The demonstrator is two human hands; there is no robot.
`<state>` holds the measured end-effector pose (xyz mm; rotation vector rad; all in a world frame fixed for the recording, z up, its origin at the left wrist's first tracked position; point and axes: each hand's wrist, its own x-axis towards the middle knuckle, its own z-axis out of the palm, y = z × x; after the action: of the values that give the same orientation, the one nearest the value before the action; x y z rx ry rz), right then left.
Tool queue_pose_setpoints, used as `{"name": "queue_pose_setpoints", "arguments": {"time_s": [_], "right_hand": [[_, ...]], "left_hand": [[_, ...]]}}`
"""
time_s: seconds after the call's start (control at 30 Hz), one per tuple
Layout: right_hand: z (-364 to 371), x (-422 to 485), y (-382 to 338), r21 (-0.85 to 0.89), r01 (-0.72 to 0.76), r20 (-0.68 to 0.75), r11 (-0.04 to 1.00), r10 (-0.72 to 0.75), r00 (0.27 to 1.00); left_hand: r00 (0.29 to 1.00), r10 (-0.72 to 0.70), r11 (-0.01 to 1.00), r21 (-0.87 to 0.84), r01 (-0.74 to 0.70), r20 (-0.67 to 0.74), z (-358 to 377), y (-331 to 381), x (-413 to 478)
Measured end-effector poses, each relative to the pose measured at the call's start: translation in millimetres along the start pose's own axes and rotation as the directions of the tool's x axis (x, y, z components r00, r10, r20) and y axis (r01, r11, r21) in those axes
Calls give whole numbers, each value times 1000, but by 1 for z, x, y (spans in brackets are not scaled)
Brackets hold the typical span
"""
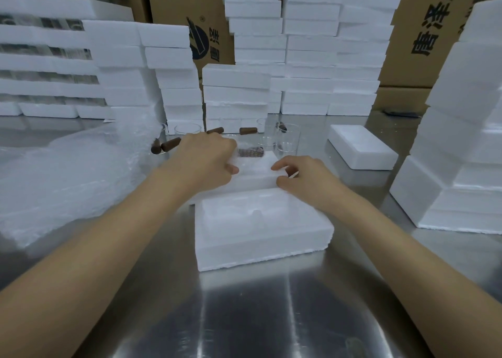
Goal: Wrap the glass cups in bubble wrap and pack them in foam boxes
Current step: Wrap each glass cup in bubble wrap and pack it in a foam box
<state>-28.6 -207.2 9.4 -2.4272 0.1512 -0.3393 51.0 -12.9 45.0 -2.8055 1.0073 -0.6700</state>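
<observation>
Two open white foam box halves lie on the steel table. The near half (260, 232) shows moulded hollows. The far half (255, 177) sits just behind it, with a bubble-wrapped cup with a brown handle (251, 152) at its far edge. My left hand (209, 159) grips the far half's left side, fingers curled over its rim. My right hand (301, 177) holds its right corner, thumb and fingers curled on the foam. Clear glass cups (286, 140) with brown wooden handles stand behind. A pile of bubble wrap (68, 178) lies at the left.
Stacks of foam boxes (258, 58) wall the back of the table, with more stacks at the right (461, 154) and left. A single foam piece (361, 147) lies at the right. Cardboard cartons (190, 18) stand behind. Bare steel (258, 317) stretches toward me.
</observation>
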Motion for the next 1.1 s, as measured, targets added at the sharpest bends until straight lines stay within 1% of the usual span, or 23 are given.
{"name": "queue_pose_setpoints", "arguments": {"time_s": [0.1,0.17,0.3,0.33,0.37,0.4,0.43,0.47,0.5,0.53,0.57,0.6,0.63,0.67,0.7,0.73,0.8,0.87,0.9,0.93,1.0,1.03,1.1], "right_hand": [[0,-1,1,-2,5,-17,1000,-5,1000],[0,-1,1,-10,10,-22,1000,-10,1000],[0,-2,0,-35,14,-30,999,-15,999],[-1,-3,0,-35,12,-28,999,-13,1000],[-1,-3,0,-35,10,-24,999,-11,1000],[-3,-4,0,-30,10,-12,1000,-10,1000],[-5,-4,-2,-14,10,5,1000,-10,1000],[-8,-5,-3,14,6,19,1000,-7,1000],[-13,-5,-4,47,-5,17,999,5,1000],[-19,-4,-5,73,-27,-6,997,27,1000],[-25,-3,-5,85,-53,-33,995,56,998],[-32,-3,-5,76,-81,-32,994,84,996],[-38,-4,-4,43,-101,9,994,101,995],[-43,-6,-4,3,-109,88,994,108,990],[-45,-8,-4,-30,-107,192,994,111,975],[-46,-11,-5,-48,-95,303,994,106,947],[-45,-16,-5,-69,-46,479,997,74,875],[-44,-16,-4,-73,13,540,997,29,841],[-45,-16,-3,-50,30,544,998,2,839],[-47,-16,-1,-1,35,539,999,-29,841],[-53,-14,3,198,-17,472,980,-80,878],[-55,-12,5,329,-57,400,943,-84,913],[-57,-6,8,555,-109,205,825,-9,979]], "left_hand": [[994,-13,1000,8,12,109,2,-2,-3],[990,20,999,-38,-15,136,6,-5,-6],[995,53,991,-129,-42,84,16,3,-15],[996,50,984,-174,-37,73,17,5,-16],[998,25,965,-262,-11,50,15,4,-17],[999,-30,926,-376,20,-20,14,-1,-18],[985,-116,873,-487,38,-130,13,-9,-17],[939,-247,799,-598,58,-239,12,-19,-18],[877,-396,669,-740,72,-273,12,-29,-22],[824,-511,502,-863,55,-245,13,-37,-27],[798,-563,392,-919,31,-213,16,-43,-32],[811,-550,370,-929,22,-200,20,-45,-38],[851,-485,416,-909,24,-200,23,-45,-43],[896,-388,507,-862,13,-215,28,-46,-46],[932,-276,608,-793,-19,-234,33,-47,-47],[954,-178,680,-731,-58,-241,37,-46,-47],[980,-77,719,-692,-72,-182,39,-43,-45],[986,-55,714,-696,-72,-158,40,-38,-44],[987,-50,702,-708,-73,-152,40,-36,-46],[988,-52,664,-744,-77,-148,42,-35,-46],[978,-107,565,-820,-91,-182,40,-35,-45],[963,-183,546,-835,-68,-197,38,-36,-45],[912,-364,595,-800,74,-186,35,-40,-44]]}}
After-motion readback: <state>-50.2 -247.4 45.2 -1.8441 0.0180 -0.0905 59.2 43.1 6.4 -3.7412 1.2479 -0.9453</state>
